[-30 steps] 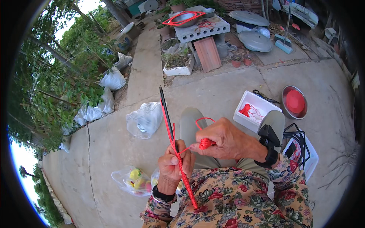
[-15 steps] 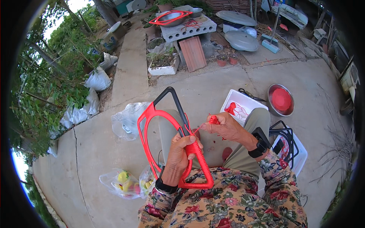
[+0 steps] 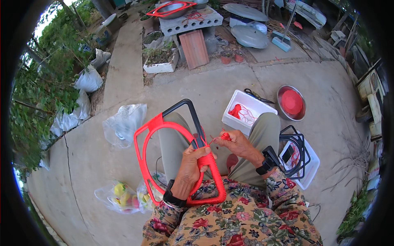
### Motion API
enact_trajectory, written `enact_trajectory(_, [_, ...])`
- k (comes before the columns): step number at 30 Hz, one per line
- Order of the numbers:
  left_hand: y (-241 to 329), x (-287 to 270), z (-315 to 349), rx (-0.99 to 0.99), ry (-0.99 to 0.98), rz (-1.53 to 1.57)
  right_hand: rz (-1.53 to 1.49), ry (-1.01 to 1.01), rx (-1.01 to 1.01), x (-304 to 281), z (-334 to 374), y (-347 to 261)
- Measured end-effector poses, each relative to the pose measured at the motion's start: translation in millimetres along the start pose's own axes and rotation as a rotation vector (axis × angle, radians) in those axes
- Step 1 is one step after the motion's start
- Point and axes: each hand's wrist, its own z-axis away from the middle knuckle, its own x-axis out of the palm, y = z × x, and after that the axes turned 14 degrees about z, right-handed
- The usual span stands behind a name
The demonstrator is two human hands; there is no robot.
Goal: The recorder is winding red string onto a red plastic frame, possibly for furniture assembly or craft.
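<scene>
My left hand (image 3: 189,165) is closed around one side of a black frame with a ring inside it (image 3: 139,153), most of which is covered in red cord. Bare black shows along its top and upper right bar. My right hand (image 3: 240,146) pinches a small bundle of red cord (image 3: 225,136) just right of that bar. A short strand runs from the bundle to the bar, just above my left thumb. The frame stands tilted over my lap, its lower edge against my floral top.
A white foam box (image 3: 234,119) holds red cord, with scissors (image 3: 258,96) behind it. Right of it stands a metal bowl (image 3: 303,110) with a red thing inside. Black frames (image 3: 305,158) rest on a white tub (image 3: 312,172). Plastic bags (image 3: 108,197) lie at left.
The whole view has shifted, so the surroundings sit further left and higher. My right hand has dipped slightly toward the frame with the cord bundle. My left hand keeps its hold.
</scene>
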Motion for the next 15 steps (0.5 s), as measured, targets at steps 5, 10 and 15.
enact_trajectory(5, [0.0, -5.9, -1.4, 0.006, -0.007, 0.009, -0.539, -0.103, 0.332, -10.8, 0.0, 1.2])
enact_trajectory(10, [3.2, -18.5, -1.3, -0.015, -0.048, 0.137, -0.372, -0.001, 0.411, -44.7, 12.7, 5.5])
enact_trajectory(15, [6.8, -22.9, 0.1, 0.001, -0.077, 0.161, -0.087, 0.021, 0.458, -83.7, 25.3, 7.5])
